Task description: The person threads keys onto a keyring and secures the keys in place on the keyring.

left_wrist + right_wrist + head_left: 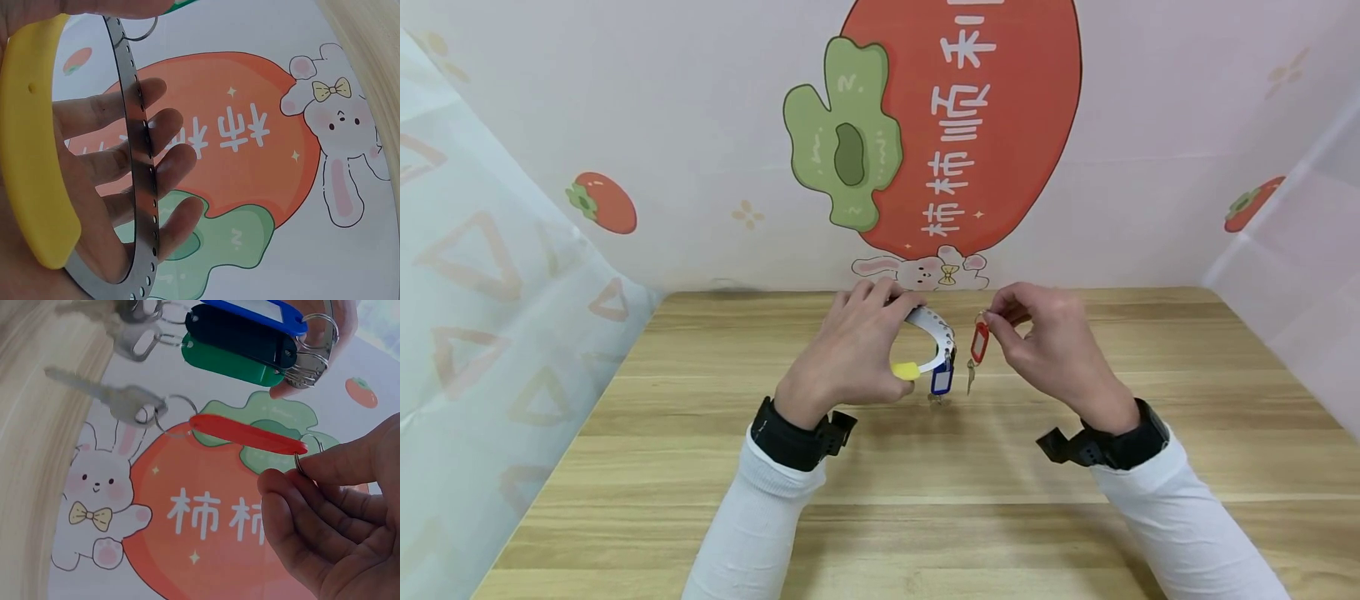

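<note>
My left hand (853,354) holds a key holder ring (937,323), a curved metal band with a row of small holes and a yellow handle (34,144). In the left wrist view its fingers curve behind the metal band (142,169). Blue (265,309), dark (240,336) and green (231,359) key tags hang from the band by wire rings, with keys at their lower ends. Just right of them, my right hand (1051,346) pinches the small split ring of a red key tag (979,342) between thumb and fingertip. A key (128,403) dangles from that tag, apart from the band.
Both hands are above a wooden table (887,533), near its back edge. Behind it stands a printed backdrop (700,100) with a large red persimmon and a rabbit. White patterned sheets (490,275) close off the sides.
</note>
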Motion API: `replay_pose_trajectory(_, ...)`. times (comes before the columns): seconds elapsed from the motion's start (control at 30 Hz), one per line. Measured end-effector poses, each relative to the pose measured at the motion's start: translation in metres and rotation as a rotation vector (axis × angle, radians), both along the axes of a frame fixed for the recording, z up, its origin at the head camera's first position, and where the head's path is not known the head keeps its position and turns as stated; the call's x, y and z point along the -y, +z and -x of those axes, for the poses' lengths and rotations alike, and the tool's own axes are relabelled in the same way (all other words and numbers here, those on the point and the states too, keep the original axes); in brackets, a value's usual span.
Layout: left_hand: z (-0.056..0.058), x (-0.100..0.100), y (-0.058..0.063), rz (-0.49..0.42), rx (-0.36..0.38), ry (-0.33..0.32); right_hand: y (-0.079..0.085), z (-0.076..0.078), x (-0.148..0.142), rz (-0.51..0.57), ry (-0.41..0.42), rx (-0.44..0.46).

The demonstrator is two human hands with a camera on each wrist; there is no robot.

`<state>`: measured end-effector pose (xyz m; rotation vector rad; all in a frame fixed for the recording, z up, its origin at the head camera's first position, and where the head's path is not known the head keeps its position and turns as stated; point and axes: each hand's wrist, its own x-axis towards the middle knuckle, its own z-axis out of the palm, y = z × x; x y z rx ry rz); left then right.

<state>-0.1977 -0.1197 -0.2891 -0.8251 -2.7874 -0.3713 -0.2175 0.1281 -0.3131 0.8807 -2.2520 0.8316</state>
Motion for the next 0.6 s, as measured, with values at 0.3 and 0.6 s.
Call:
replay_pose_trajectory(0.3, -0.0029, -0.0025, -0.0002, -0.016, -0.025, -0.055, -0.0009, -0.0041, 0.0019, 0.014, 0.066, 0.141)
replay_pose_trajectory(0.6, -0.0058, -0.0070, -0.0017, -0.004, -0.030, -0.125, -0.0005, -0.0095, 0.0015, 0.053, 0.099, 0.330)
